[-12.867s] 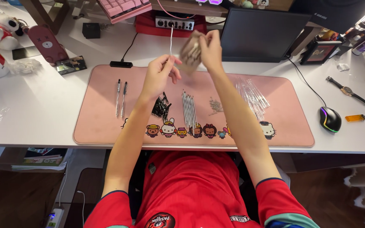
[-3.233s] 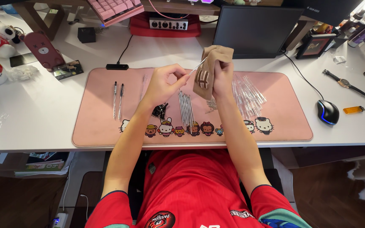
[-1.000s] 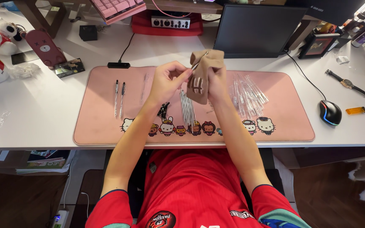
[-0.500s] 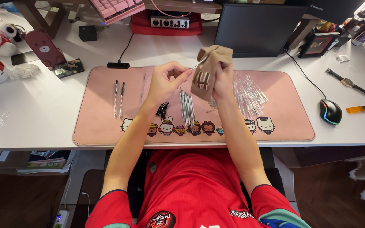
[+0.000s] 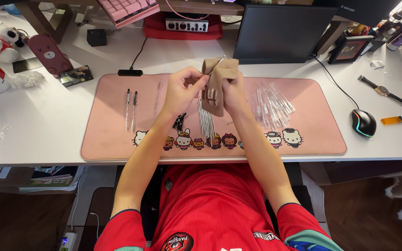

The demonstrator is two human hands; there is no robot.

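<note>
Both hands are up over the pink mat [image 5: 117,144] on the bench — right hand [image 5: 235,93] has its grip wrapped around a tan cloth [image 5: 216,88]. Left hand [image 5: 182,90] pinches a thin clear pen part [image 5: 216,64] poking out of the cloth's top — a loose pile of clear tubes [image 5: 271,100] lies just to the right.

From my feed, the brown cloth [image 5: 216,88] covered most of the thin clear piece in my right hand [image 5: 235,93], so I could not tell what it was. The pink keyboard [image 5: 129,9] and the monitor [image 5: 282,30] ran off the top edge.
</note>
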